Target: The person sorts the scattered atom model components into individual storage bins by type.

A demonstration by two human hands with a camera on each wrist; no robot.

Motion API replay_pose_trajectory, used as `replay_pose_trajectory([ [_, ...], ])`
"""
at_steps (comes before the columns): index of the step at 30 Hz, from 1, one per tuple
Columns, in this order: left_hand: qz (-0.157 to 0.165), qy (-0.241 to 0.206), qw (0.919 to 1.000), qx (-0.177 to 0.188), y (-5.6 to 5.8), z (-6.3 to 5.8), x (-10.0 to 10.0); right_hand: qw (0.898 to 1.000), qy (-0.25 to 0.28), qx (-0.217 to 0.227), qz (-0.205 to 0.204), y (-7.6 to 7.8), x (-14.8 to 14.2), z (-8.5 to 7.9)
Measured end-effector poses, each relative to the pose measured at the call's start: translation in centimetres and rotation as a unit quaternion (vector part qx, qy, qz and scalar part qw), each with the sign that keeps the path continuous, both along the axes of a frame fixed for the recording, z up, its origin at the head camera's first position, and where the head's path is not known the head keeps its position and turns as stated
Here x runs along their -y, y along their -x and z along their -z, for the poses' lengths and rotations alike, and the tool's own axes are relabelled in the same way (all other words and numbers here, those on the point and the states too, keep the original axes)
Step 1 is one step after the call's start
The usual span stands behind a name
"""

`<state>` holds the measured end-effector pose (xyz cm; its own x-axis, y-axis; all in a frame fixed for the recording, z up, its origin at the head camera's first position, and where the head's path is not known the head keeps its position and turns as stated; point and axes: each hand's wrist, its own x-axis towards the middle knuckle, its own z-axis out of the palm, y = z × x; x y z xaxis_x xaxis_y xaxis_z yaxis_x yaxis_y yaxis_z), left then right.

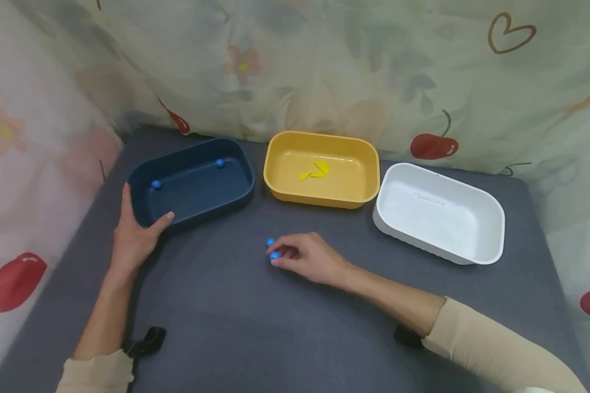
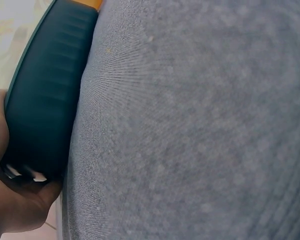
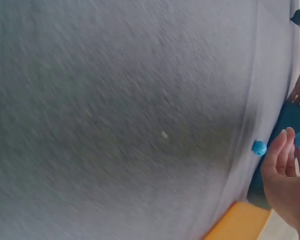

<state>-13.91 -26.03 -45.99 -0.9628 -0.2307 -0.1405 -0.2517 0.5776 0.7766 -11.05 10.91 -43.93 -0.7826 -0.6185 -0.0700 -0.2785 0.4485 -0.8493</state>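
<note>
My left hand (image 1: 134,240) grips the near-left corner of a dark blue tray (image 1: 204,212), its thumb at the front rim and fingers along the outer left side. Inside that tray lie two blue beads, one at the left (image 1: 155,184) and one toward the back right (image 1: 219,163). Over the middle of the table, my right hand (image 1: 312,257) pinches a blue bead (image 1: 275,255) between thumb and fingers. Another blue bead (image 3: 259,148) is right beside the fingertips. In the left wrist view, the tray's outer side (image 2: 50,80) shows with the hand round its end.
A yellow tray (image 1: 319,200) with several small flat yellow pieces (image 1: 318,174) stands at the back middle. To its right is a white tray (image 1: 418,245), set at an angle. Grey cloth (image 1: 236,327) covers the table, and printed curtains (image 1: 324,65) hang close behind and at the sides.
</note>
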Motion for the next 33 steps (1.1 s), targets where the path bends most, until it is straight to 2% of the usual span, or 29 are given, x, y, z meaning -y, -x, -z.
replay_pose_trajectory([
  [15, 0.004, -0.007, 1.0, 0.005, 0.0, -0.1, 0.0, 0.997, 0.002, -0.072, -0.034, 3.3, 1.7, -3.9],
  [21, 0.001, -0.005, 1.0, 0.005, 0.0, -0.2, -0.1, 0.996, 0.005, -0.088, -0.032, 4.4, 2.5, -4.8],
  [33, -0.002, 0.005, 1.0, 0.001, 0.0, 0.0, 0.0, 0.994, -0.025, -0.106, -0.027, 6.5, 4.2, -5.7],
])
